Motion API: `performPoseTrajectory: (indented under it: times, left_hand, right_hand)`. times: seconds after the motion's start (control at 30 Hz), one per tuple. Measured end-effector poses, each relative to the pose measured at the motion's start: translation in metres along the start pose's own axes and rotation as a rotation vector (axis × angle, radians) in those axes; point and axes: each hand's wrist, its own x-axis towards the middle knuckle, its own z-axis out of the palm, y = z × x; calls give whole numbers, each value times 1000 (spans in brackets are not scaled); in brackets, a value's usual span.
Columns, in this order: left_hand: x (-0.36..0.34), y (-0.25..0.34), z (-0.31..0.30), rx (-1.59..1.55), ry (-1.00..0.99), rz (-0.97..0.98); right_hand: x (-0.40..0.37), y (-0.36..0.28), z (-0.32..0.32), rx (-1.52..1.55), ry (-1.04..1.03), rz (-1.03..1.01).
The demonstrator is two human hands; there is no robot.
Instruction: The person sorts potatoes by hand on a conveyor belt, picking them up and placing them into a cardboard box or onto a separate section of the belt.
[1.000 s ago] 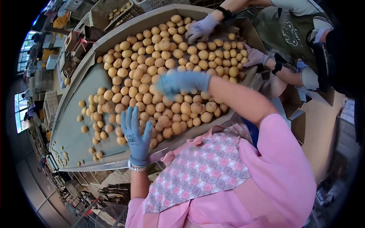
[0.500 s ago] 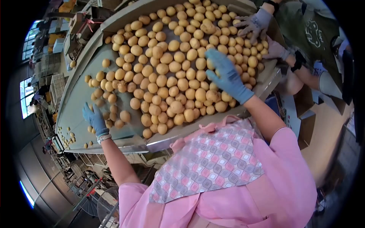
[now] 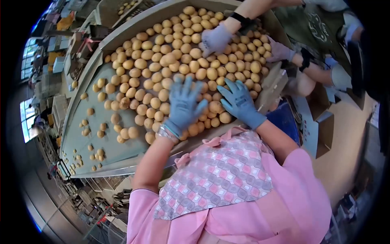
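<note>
A thick layer of round yellow-brown potatoes covers a grey-green sorting belt. My left hand, in a blue glove, lies flat with fingers spread on the potatoes near the belt's near edge. My right hand, also blue-gloved, rests open on the potatoes just to its right. Neither hand grips anything. I wear a pink smock with a patterned bib.
Across the belt, another person's gloved hands touch the potatoes. Small loose potatoes lie scattered at the belt's left end. A metal side rail borders the far edge. Cardboard boxes stand on the right.
My left hand has swung from the belt's left end rightwards onto the pile. My right hand has drawn back toward the near edge. The other person's hands have shifted.
</note>
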Motion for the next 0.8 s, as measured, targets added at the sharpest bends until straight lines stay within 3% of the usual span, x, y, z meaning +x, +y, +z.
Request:
performPoseTrajectory:
  times: [0.03, 0.13, 0.2, 0.23, 0.27, 0.37, 0.5, 0.7, 0.8]
  left_hand:
    - [-5, 4, 0, -148, -100, 48]
    - [-32, 19, -35, -127, -4, 199]
    - [-35, 4, -73, 32, 32, 93]
    - [-40, -9, -88, 52, 29, -61]
    - [-33, -25, -108, 281, 231, -81]
    - [-86, -123, -103, 185, 378, -369]
    - [-93, -155, -95, 376, 242, -363]
    - [-58, -161, -97, 399, -42, -569]
    - [-64, -173, -103, 302, 156, -386]
  right_hand:
    - [-3, 6, 3, 38, 14, -29]
    - [-6, 11, 11, 51, -83, 26]
    - [-2, 3, 3, 38, -70, 29]
    - [0, 0, -1, 25, -65, 40]
    - [1, -1, -2, 39, -72, 38]
    - [4, -2, -3, 65, -84, 45]
    - [5, -2, -3, 17, -62, 39]
    - [2, -3, -3, 59, -54, 28]
    - [2, 1, -4, 97, -69, 65]
